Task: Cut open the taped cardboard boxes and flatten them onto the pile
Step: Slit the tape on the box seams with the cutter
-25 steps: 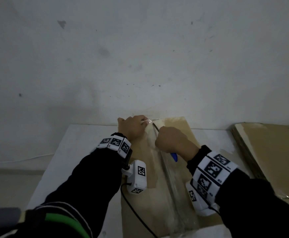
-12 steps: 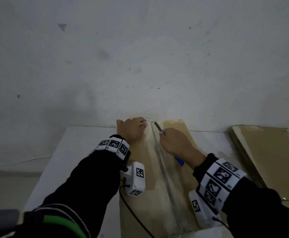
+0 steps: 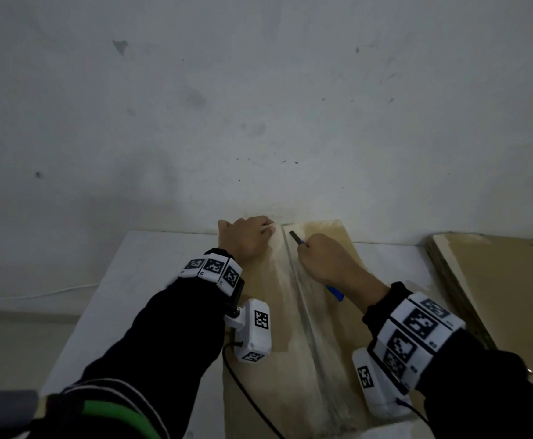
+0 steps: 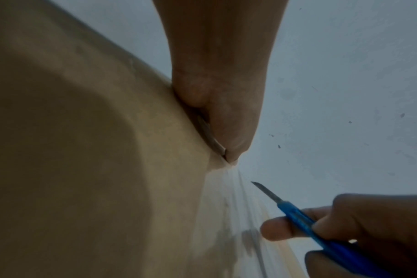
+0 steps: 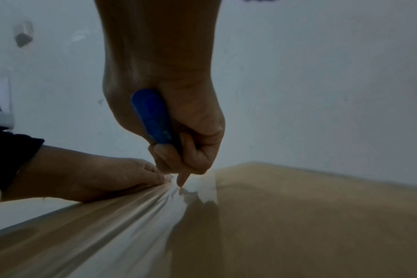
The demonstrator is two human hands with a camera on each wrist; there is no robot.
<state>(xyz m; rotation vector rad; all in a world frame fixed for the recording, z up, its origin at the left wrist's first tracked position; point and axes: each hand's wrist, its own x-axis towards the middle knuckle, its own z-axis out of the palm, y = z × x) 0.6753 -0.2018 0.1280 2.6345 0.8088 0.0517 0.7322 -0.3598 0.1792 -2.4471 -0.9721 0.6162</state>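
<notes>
knife (image 3: pixel 297 239) gripped in right hand (image 3: pixel 328 261) – blade above taped seam (image 3: pixel 303 299), left hand (image 3: pixel 246 239) fingers curled over box (image 3: pixel 328 327) far edge

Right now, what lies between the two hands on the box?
In the head view, the taped seam runs between the left hand and right hand.

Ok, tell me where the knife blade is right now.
The knife blade sticks out of the right hand at the far end of the box, just right of the taped seam, opposite the left hand.
</notes>
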